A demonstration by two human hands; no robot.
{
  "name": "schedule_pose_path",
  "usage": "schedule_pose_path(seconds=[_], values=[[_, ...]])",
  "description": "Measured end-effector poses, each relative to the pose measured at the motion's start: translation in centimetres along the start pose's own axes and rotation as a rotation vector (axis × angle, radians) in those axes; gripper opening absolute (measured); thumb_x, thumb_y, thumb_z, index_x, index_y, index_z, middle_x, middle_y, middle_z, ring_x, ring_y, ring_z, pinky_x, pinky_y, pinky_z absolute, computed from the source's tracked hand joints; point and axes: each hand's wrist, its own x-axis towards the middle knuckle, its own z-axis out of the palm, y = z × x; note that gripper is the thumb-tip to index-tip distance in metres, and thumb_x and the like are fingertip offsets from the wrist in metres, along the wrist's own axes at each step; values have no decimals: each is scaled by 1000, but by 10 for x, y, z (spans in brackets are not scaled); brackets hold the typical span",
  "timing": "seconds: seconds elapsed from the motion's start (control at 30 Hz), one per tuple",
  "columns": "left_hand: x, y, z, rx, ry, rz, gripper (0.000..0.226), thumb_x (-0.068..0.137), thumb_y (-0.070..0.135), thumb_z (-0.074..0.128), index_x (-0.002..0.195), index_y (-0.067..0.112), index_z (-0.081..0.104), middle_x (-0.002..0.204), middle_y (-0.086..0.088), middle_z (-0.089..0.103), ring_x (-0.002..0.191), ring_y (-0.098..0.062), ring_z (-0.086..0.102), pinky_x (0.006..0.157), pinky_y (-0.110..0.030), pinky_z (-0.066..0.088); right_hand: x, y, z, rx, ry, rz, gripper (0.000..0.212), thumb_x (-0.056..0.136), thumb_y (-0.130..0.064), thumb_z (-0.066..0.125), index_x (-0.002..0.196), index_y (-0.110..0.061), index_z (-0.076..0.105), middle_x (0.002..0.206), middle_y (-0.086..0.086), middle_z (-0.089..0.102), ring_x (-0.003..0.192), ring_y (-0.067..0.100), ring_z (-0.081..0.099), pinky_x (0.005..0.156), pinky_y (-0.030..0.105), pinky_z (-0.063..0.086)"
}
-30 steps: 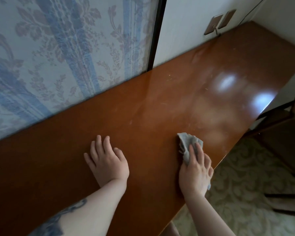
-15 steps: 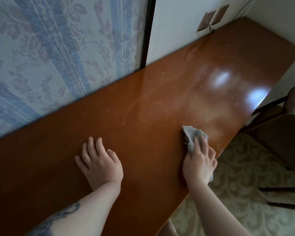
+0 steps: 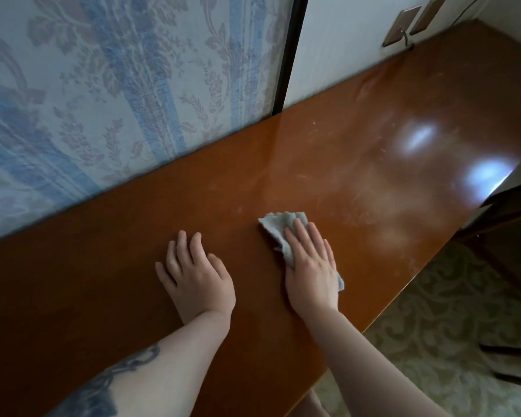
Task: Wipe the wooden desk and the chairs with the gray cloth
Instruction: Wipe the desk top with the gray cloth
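The wooden desk runs from the lower left of the frame to the upper right, its glossy top smeared with dust toward the right. A floral blue curtain fills the upper left, and a dark chair stands at the right edge. The left hand rests flat at centre, fingers relaxed, holding nothing. Just right of it, the right hand presses straight fingers on the gray cloth, which lies crumpled on the desk.

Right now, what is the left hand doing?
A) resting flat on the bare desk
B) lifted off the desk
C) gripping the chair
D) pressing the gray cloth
A: the left hand lies flat on the bare wooden desk; the right hand presses the gray cloth.
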Motion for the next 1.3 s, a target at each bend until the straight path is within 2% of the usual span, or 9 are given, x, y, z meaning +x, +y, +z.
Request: schedule_pose_path(seconds=[0.1, 0.33, 0.5, 0.57, 0.7, 0.83, 1.0, 1.17, 1.3], values=[[0, -1, -3, -41, -3, -11, 42, 94, 20, 48, 135, 19, 48, 149, -5, 40, 141, -25, 27, 116, -52, 15, -5, -15, -13, 119, -14, 278, 56, 97, -22, 46, 149, -32, 32, 158, -19, 16, 145, 12, 11, 117, 35, 12], [3, -7, -1, -250, 89, -59, 39, 94, 8, 42, 131, 13, 53, 144, -7, 48, 138, -23, 36, 117, -46, 15, -28, -55, 9, 51, -182, -415, 58, 86, -26, 55, 142, -37, 42, 151, -17, 35, 133, 16, 30, 108, 36, 29], [-1, -2, -5, -208, 61, -85, 38, 99, 21, 36, 134, 19, 50, 147, -2, 44, 140, -18, 32, 119, -43, 13, 13, 9, -18, -30, -111, -46, 57, 93, -20, 51, 147, -35, 37, 156, -16, 24, 135, 19, 25, 107, 39, 26], [1, -2, -5, -206, 62, -94, 38, 99, 21, 36, 134, 19, 51, 147, -1, 44, 140, -18, 32, 119, -43, 14, 11, 2, -21, -25, -108, -62, 57, 94, -22, 51, 148, -34, 35, 156, -16, 23, 135, 18, 22, 108, 38, 23], [2, -5, -4, -209, 72, -68, 45, 90, 24, 32, 126, 18, 58, 143, -2, 49, 137, -20, 36, 117, -45, 18, -20, -49, -3, -22, -214, -545, 54, 84, -31, 54, 138, -32, 49, 148, -13, 39, 130, 18, 33, 106, 39, 35], [9, -13, -12, -145, -4, -28, 38, 93, 22, 42, 128, 23, 58, 143, 3, 48, 136, -18, 37, 114, -43, 24, 19, -39, 5, -47, -275, -746, 50, 91, -33, 38, 140, -31, 47, 153, -11, 33, 144, 15, 23, 116, 35, 13], [23, -35, -16, 1, 45, -78, 44, 93, 21, 50, 137, 20, 50, 147, -2, 43, 138, -22, 34, 113, -43, 26, 63, -34, -4, 83, -209, -304, 54, 97, -25, 50, 149, -31, 34, 157, -16, 22, 144, 13, 14, 119, 41, 18], [27, -38, -11, 15, 88, -214, 45, 94, 15, 48, 140, 16, 46, 150, -5, 40, 140, -24, 29, 116, -47, 19, 11, -63, 11, -62, -269, -945, 48, 89, -35, 48, 136, -31, 52, 152, -13, 35, 140, 14, 26, 116, 35, 16], [27, -35, -12, 30, 116, -242, 46, 92, 16, 49, 138, 15, 49, 148, -5, 42, 140, -25, 31, 116, -47, 20, 64, -49, 18, -40, -302, -935, 52, 93, -33, 37, 144, -32, 41, 156, -14, 27, 145, 12, 18, 118, 37, 14]])
